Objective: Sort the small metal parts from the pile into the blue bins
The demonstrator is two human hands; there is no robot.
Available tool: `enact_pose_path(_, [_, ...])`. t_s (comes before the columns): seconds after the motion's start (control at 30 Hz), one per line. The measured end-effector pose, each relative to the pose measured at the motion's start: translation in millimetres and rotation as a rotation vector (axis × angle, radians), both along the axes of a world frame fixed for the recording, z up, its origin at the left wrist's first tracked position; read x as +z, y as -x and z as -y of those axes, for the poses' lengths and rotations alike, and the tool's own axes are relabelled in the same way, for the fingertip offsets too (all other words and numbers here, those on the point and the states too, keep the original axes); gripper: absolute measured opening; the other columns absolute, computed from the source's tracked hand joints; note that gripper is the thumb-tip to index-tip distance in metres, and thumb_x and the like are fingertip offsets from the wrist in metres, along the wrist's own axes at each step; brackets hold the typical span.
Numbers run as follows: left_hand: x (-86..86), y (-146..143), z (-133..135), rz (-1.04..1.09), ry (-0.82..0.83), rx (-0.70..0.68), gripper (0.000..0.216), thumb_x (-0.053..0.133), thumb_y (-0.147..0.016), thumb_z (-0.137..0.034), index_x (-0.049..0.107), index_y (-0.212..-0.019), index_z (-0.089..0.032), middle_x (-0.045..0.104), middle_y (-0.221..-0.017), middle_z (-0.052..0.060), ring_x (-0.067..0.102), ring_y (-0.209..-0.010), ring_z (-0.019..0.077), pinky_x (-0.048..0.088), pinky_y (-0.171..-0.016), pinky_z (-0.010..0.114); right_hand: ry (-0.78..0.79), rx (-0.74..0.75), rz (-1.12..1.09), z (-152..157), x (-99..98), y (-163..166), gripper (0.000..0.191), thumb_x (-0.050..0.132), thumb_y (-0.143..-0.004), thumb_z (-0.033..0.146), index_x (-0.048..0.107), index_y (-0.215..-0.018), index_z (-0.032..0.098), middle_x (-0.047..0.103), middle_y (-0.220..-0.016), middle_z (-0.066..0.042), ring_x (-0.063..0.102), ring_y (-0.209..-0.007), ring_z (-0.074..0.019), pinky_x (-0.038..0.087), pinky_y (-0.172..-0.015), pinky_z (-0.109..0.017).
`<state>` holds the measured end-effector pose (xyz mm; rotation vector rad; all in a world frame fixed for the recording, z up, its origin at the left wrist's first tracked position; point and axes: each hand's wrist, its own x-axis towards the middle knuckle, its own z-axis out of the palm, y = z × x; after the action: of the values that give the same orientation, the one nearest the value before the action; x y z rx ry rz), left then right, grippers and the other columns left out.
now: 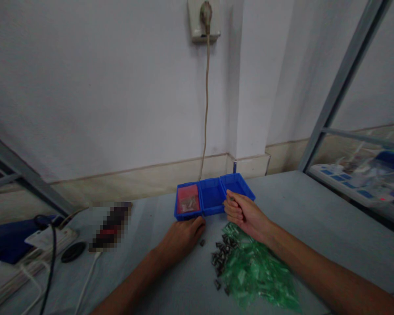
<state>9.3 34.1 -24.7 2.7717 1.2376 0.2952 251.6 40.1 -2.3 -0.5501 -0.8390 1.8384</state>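
Note:
My right hand (244,214) is closed in front of the blue trays, with a small grey metal piece (231,198) pinched between thumb and forefinger. Beside the left compartment's front edge, my left hand (187,229) rests on the table, its back upward and its fingertips hidden. A single metal piece (202,242) lies just right of it. Below my right hand, a pile of small metal pieces (221,253) spreads at the mouth of a green plastic bag (259,273). The joined blue trays (212,194) have three compartments; the left one holds a pink sheet (188,192) and a small clear bag (188,204).
A pixelated, phone-like object (111,227) with a white cable lies at left, near a round black item (73,252) and a power strip (62,240). The wall (134,109) stands behind the table. Another power strip (348,183) is beyond the right metal post (341,74).

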Motion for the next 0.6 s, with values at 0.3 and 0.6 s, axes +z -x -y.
enact_pose_path(0.3, [5.0, -1.7, 1.5, -0.023, 0.018, 0.001, 0.018, 0.041, -0.106, -0.029, 0.057, -0.109, -0.022, 0.073, -0.102, 0.005, 0.070, -0.086, 0.0197, 0.051, -0.074, 0.027, -0.006, 0.025, -0.027, 4.9, 4.7, 0.5, 0.051, 0.070, -0.092, 0.039, 0.037, -0.057, 0.022, 0.027, -0.047, 0.011, 0.012, -0.040, -0.0056, 0.012, -0.036, -0.022])
enact_pose_path(0.6, [1.3, -0.2, 0.4, -0.001, 0.003, -0.003, 0.019, 0.042, -0.106, -0.030, 0.059, -0.109, -0.023, 0.073, -0.099, 0.005, 0.069, -0.083, 0.0191, 0.050, -0.072, 0.027, -0.015, 0.052, -0.040, 4.7, 4.1, -0.2, 0.051, 0.068, -0.092, 0.035, 0.035, -0.055, 0.022, 0.026, -0.047, 0.010, 0.013, -0.040, -0.0059, 0.013, -0.037, -0.022])
